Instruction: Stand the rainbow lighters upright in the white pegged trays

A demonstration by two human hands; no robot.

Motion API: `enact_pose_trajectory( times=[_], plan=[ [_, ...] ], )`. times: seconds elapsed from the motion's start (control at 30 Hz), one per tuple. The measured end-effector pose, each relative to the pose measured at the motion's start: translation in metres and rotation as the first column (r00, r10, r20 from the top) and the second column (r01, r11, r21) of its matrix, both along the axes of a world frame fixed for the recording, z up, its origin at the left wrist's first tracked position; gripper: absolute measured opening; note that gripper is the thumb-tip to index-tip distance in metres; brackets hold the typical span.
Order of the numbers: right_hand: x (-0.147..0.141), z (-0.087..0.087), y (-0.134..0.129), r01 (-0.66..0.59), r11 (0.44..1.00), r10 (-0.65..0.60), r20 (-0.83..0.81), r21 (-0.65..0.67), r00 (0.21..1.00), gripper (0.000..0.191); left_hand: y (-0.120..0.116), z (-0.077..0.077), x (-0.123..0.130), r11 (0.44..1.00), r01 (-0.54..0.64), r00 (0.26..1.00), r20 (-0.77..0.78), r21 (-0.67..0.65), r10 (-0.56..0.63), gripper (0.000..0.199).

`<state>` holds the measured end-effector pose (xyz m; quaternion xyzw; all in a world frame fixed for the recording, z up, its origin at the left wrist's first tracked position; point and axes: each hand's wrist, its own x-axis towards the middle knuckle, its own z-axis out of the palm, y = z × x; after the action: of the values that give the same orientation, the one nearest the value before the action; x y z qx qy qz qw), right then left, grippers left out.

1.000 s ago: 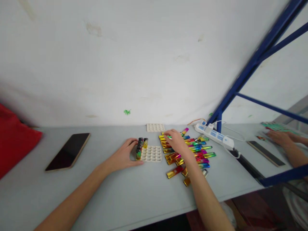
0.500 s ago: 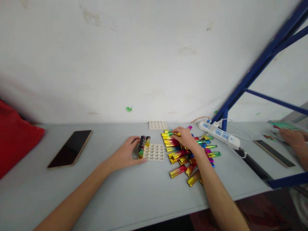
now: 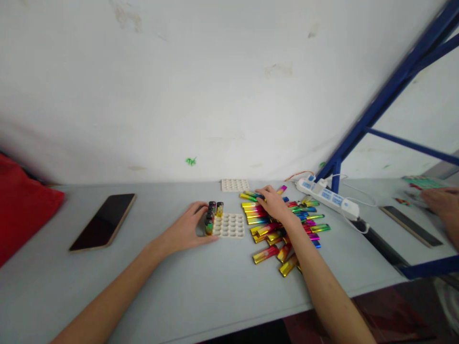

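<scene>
My left hand point(image 3: 186, 228) is curled round the left side of a white tray point(image 3: 231, 225) with rows of small holes, thumb at its near corner. Along that side stands a column of several upright lighters point(image 3: 211, 217) with black tops. One more lighter, a yellow one point(image 3: 220, 209), stands beside them at the back. My right hand point(image 3: 274, 203) lies over the far part of a heap of shiny multicoloured lighters point(image 3: 267, 229), its fingertips closed on a yellow-green lighter point(image 3: 248, 196). The palm and forearm hide part of the heap.
A second holed tray point(image 3: 234, 185) lies against the wall. A phone point(image 3: 103, 222) and red cloth point(image 3: 28, 203) are at the left. To the right are a power strip point(image 3: 328, 196) with cables, a blue metal frame point(image 3: 373, 110), and another person's hand point(image 3: 441, 203).
My right hand has shifted slightly towards the back of the heap, and lighters under its fingers have turned a little. My left hand stays at the tray.
</scene>
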<state>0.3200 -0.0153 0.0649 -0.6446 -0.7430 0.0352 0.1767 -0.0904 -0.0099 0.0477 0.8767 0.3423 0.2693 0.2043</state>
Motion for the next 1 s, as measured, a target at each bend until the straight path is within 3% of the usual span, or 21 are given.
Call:
enact_pose_trajectory(
  times=[0.2, 0.33, 0.4, 0.5, 0.67, 0.87, 1.0],
  plan=[
    [0.002, 0.005, -0.004, -0.007, 0.998, 0.017, -0.145, 0.064, 0.989, 0.027, -0.002, 0.002, 0.0, 1.0, 0.011, 1.0, 0.018, 0.003, -0.011, 0.077],
    [-0.005, 0.017, -0.013, 0.037, 0.985, 0.028, -0.371, 0.168, 0.928, 0.027, -0.002, 0.003, 0.001, 1.0, 0.008, 1.0, 0.014, 0.004, -0.008, 0.077],
    [-0.013, 0.025, -0.018, 0.057, 0.981, 0.054, -0.545, 0.186, 0.837, 0.036, -0.001, 0.003, 0.002, 1.0, 0.005, 1.0, 0.005, 0.003, -0.005, 0.078],
    [-0.028, 0.039, -0.021, 0.067, 0.988, 0.065, -0.781, 0.136, 0.621, 0.061, -0.001, 0.003, 0.002, 1.0, -0.004, 1.0, -0.004, -0.005, 0.004, 0.079],
    [-0.063, 0.066, -0.022, 0.036, 0.998, 0.04, -0.957, 0.052, 0.286, 0.077, 0.0, 0.002, 0.003, 1.0, -0.012, 1.0, 0.001, -0.009, 0.012, 0.078],
    [-0.117, 0.084, -0.035, -0.293, 0.956, 0.065, -0.991, 0.028, 0.12, 0.076, 0.001, -0.002, 0.001, 1.0, 0.021, 0.999, 0.026, 0.002, -0.021, 0.079],
    [-0.155, 0.072, -0.043, -0.336, 0.942, 0.018, -0.995, -0.017, 0.102, 0.08, 0.001, -0.003, 0.002, 1.0, 0.022, 0.999, 0.025, -0.001, -0.022, 0.08]
  ],
)
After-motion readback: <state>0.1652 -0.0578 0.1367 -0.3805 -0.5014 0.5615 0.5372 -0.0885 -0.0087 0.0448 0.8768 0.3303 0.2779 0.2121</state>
